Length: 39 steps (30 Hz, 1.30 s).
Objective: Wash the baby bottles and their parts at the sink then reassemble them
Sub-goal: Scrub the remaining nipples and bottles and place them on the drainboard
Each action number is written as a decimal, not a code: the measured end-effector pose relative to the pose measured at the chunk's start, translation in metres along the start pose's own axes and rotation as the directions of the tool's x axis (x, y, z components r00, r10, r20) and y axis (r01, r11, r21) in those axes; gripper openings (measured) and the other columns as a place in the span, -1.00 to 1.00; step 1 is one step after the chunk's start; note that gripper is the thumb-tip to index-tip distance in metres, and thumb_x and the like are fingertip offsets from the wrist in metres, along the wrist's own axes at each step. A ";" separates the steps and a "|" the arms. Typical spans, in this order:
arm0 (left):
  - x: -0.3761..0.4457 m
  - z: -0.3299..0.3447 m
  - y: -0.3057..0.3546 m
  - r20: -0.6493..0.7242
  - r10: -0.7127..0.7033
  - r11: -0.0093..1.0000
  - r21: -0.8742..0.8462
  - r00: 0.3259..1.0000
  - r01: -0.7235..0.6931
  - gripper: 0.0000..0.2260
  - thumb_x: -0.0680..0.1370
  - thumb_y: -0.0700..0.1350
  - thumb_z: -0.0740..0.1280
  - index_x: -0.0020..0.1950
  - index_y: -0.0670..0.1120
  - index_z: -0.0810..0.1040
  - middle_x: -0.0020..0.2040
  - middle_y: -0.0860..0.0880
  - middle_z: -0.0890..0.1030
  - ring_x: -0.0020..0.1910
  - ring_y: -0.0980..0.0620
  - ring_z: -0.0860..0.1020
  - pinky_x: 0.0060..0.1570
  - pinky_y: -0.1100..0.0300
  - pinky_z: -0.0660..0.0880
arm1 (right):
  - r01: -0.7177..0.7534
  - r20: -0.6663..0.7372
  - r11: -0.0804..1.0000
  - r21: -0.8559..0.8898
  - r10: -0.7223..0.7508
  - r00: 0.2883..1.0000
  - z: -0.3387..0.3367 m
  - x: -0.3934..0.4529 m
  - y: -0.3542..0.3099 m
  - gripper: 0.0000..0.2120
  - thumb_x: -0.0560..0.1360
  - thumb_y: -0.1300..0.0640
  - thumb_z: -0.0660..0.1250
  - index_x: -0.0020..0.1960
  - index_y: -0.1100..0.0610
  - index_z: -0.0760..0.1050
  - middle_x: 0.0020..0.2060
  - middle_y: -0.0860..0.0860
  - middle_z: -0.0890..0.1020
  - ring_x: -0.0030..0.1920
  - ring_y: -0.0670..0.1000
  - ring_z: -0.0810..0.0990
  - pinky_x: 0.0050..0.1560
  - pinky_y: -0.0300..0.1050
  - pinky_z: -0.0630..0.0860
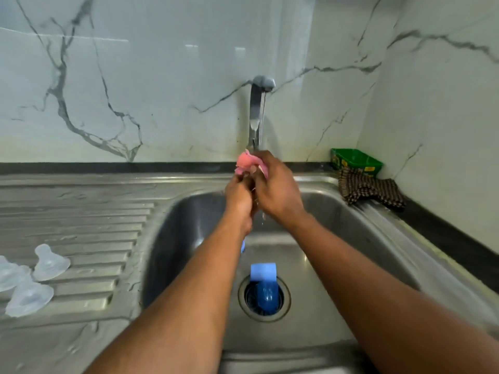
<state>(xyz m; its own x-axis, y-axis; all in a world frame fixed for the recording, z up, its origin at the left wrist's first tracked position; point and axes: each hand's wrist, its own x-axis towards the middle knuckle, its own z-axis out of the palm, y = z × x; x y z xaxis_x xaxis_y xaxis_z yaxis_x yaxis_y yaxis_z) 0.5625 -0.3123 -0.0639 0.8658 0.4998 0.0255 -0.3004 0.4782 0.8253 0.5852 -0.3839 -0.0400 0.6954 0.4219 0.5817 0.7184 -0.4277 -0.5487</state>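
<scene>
A: Three clear teats (40,271) lie at the lower left of the frame, on the ribbed draining board (102,228), well apart from both hands.

B: And moving right from there?

A: Next comes the sink (337,211), then the left hand (239,197) at the middle of the frame. Its fingers curl round the lower end of a pink part (247,164). Just to its right the right hand (275,186) closes over the same part from the upper right, so the two hands touch around it.

B: Where is the part relative to the water?

A: Directly under the tap (256,109), at the top of the two hands, with the stream hitting it and dripping off below the wrists. The pink tip points up and left. It is too blurred to say whether it is a collar, a cap or a cloth.

B: Which hand matters for the next move?

A: My guess is the right one rubs while the left steadies, since the right sits higher and nearer the stream. Another blue part (263,282) lies below them over the drain, with its long axis running toward the lower edge of the frame, about equally near either arm.

B: Anything further right?

A: Only a green tub (356,160) and a checked cloth (372,187) at the right, in the corner.
</scene>
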 end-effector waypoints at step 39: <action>-0.002 -0.012 -0.011 0.019 0.073 0.943 0.325 0.997 -0.075 -0.90 0.68 -0.17 0.18 0.05 -0.12 0.49 -0.25 -0.08 0.53 -0.44 0.09 0.45 -0.43 0.28 0.49 | -0.057 -0.156 0.995 0.076 0.068 0.985 0.003 0.004 0.035 -0.77 0.57 0.07 0.23 0.15 -0.08 0.59 0.01 0.01 0.62 -0.02 0.03 0.57 -0.07 -0.06 0.53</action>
<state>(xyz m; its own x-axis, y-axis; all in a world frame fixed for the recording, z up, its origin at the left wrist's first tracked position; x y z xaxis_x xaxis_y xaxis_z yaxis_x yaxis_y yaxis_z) 0.5596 -0.3100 -0.0797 0.8491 0.5194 0.0962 -0.2178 0.1783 0.9596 0.6132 -0.3951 -0.0589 0.7316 0.2615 0.6296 0.6769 -0.3889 -0.6250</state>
